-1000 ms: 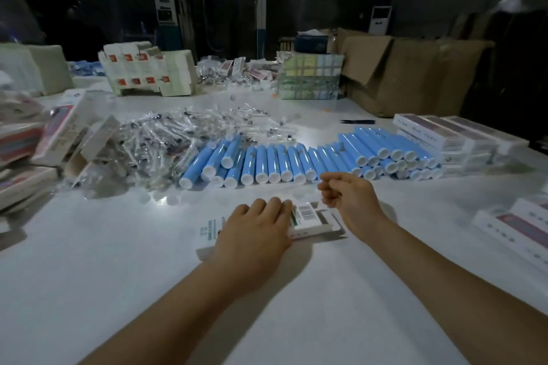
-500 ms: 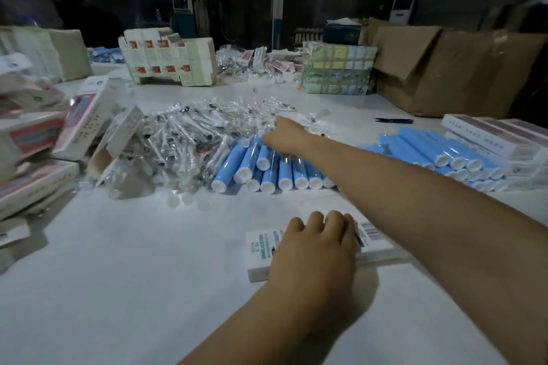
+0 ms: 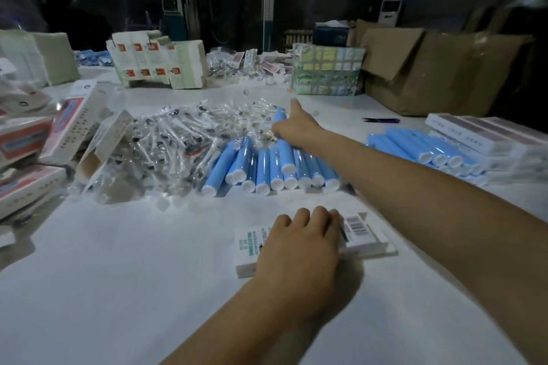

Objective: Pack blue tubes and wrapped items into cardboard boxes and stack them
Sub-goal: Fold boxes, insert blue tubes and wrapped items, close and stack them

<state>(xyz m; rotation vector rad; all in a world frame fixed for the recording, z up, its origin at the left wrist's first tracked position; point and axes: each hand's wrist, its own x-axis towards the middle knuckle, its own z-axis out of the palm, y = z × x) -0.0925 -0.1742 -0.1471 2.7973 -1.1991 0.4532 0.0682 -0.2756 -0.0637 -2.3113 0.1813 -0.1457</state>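
Observation:
A row of blue tubes (image 3: 272, 169) with white caps lies across the middle of the white table (image 3: 118, 275). My right hand (image 3: 292, 129) reaches over them and grips one blue tube (image 3: 283, 142), lifted above the row, thumb sticking up. Left of the tubes lies a heap of clear-wrapped items (image 3: 178, 139). My left hand (image 3: 299, 249) rests flat on a small white cardboard box (image 3: 364, 237) with a barcode, near the table's front.
More blue tubes (image 3: 415, 148) and stacked white boxes (image 3: 480, 136) lie at the right. Red and white boxes (image 3: 26, 139) pile up at the left. Flat carton stacks (image 3: 157, 65), a wrapped bundle (image 3: 326, 68) and a big brown carton (image 3: 439, 68) stand at the back.
My right hand went from near the box out to the tube row and has picked up one blue tube. My left hand stays on the white box.

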